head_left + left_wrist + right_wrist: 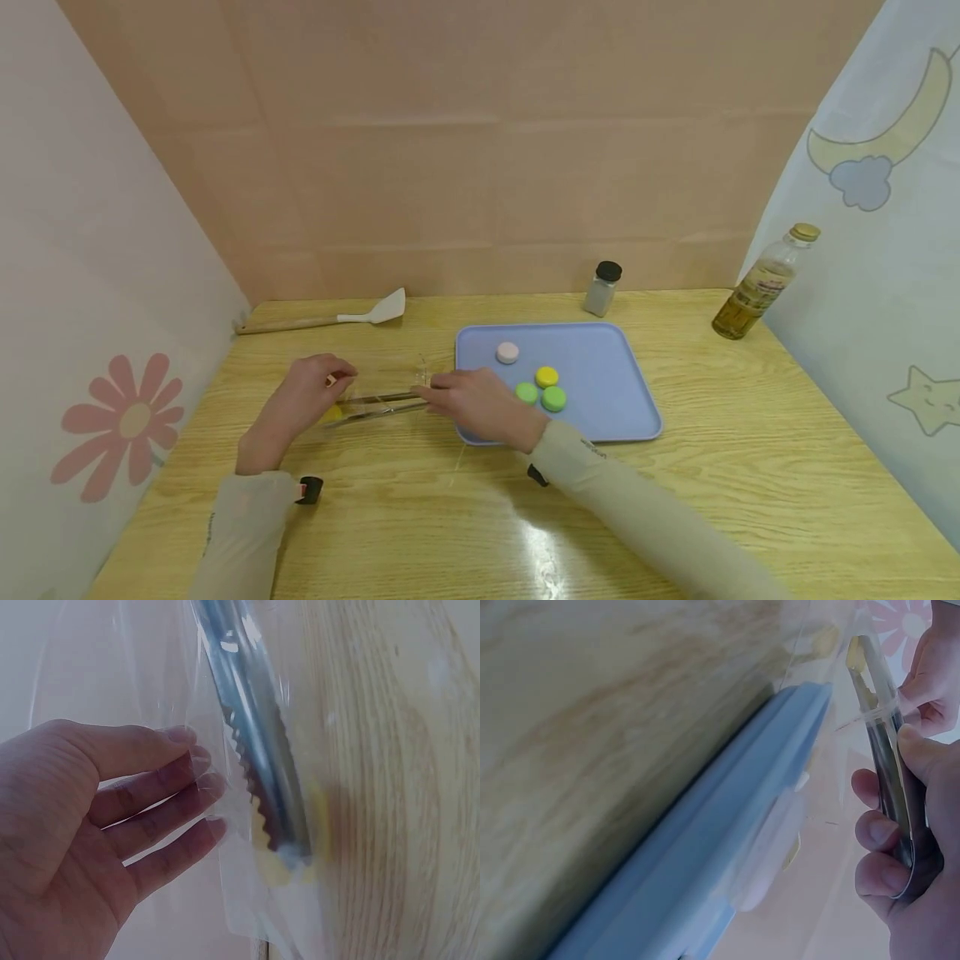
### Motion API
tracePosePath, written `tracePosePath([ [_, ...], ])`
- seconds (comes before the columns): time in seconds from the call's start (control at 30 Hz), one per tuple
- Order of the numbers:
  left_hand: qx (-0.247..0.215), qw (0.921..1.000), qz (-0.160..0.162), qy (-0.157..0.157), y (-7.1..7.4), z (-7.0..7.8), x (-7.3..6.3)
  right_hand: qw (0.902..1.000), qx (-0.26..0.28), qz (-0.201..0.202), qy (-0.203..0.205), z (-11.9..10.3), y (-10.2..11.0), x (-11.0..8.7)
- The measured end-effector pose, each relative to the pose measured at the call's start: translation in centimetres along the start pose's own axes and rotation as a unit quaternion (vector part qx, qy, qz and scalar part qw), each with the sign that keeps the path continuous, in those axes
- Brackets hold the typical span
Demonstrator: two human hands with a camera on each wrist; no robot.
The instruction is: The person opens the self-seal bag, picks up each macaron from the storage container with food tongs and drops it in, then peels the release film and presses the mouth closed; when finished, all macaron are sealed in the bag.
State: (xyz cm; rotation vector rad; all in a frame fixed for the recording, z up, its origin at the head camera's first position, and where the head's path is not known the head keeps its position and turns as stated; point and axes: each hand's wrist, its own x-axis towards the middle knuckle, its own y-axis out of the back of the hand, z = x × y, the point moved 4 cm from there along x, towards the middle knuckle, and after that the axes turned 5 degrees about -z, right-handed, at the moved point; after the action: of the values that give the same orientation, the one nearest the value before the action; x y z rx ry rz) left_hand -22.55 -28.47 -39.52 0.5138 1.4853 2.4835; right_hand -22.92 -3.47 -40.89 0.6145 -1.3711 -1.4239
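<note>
My left hand point(300, 398) pinches the edge of a clear plastic bag point(150, 667) between thumb and fingertips. Metal tongs point(384, 408) are gripped in my right hand point(480, 404), with the fingers wrapped round the handle end in the right wrist view. The tongs' toothed tips reach left into the bag. By those tips lies a yellow macaron point(321, 825), seen blurred through the plastic; whether the tips hold it I cannot tell. Beneath my right forearm is the left part of a blue tray point(607, 383).
On the tray sit a pink macaron point(507, 352), a yellow one and two green macarons point(554, 398). A white spatula point(386, 308) lies at the back left. Behind the tray stands a black-capped shaker point(602, 292); an oil bottle point(757, 292) stands at the right wall.
</note>
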Motion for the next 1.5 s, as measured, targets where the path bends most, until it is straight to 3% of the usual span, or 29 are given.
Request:
tracePosePath([
  [0.17,0.003,1.0000,0.000,0.004,-0.1,0.3,0.0,0.9999,0.017,0.000,0.001,-0.2,-0.2,0.2],
  [0.5,-0.003,0.9999,-0.010,0.012,-0.1,0.1,-0.1,0.9997,-0.002,-0.024,-0.003,-0.4,-0.5,0.0],
  [0.73,-0.004,0.9999,-0.010,0.010,0.0,0.1,-0.1,0.9998,-0.020,-0.008,-0.006,-0.2,0.1,-0.8],
  [0.87,-0.003,0.9999,-0.010,0.010,0.1,0.2,-0.1,0.9997,-0.016,-0.015,-0.011,0.3,0.4,-1.6],
  [1.23,-0.002,0.9999,-0.012,0.009,0.3,0.0,0.1,0.9995,-0.021,0.015,-0.018,1.7,1.7,-4.3],
  [1.5,-0.002,0.9999,-0.011,0.012,0.0,-0.1,0.0,0.9969,0.002,0.022,-0.075,3.3,2.6,-7.1],
])
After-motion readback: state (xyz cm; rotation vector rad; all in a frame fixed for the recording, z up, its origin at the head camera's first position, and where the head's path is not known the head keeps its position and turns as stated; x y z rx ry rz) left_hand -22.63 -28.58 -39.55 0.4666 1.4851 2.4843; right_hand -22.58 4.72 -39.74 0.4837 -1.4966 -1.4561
